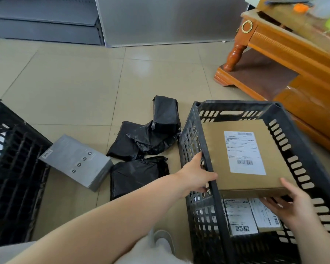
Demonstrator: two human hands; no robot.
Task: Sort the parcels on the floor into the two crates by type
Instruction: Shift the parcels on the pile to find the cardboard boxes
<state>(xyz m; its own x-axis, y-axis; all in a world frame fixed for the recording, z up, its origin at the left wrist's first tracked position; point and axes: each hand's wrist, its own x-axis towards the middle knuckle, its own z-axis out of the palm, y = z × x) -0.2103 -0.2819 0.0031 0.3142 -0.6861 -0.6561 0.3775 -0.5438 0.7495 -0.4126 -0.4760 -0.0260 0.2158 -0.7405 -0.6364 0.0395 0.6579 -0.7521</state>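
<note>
A brown cardboard box (244,155) with a white shipping label is held over the right black crate (291,134). My left hand (196,174) grips its left edge at the crate's left wall, and my right hand (288,202) supports its near right corner from below. Under it in the crate lies another labelled box (251,216). On the floor between the crates lie three black plastic bag parcels (166,113), (139,140), (137,174) and a grey box (76,161). The left black crate (13,164) stands at the left edge.
A wooden table (286,48) with a turned leg stands at the right, close behind the right crate. Grey metal shelving (46,21) and a grey panel line the far wall. My white shoe (164,242) shows at the bottom between the crates. Beige floor tiles stretch beyond the parcels.
</note>
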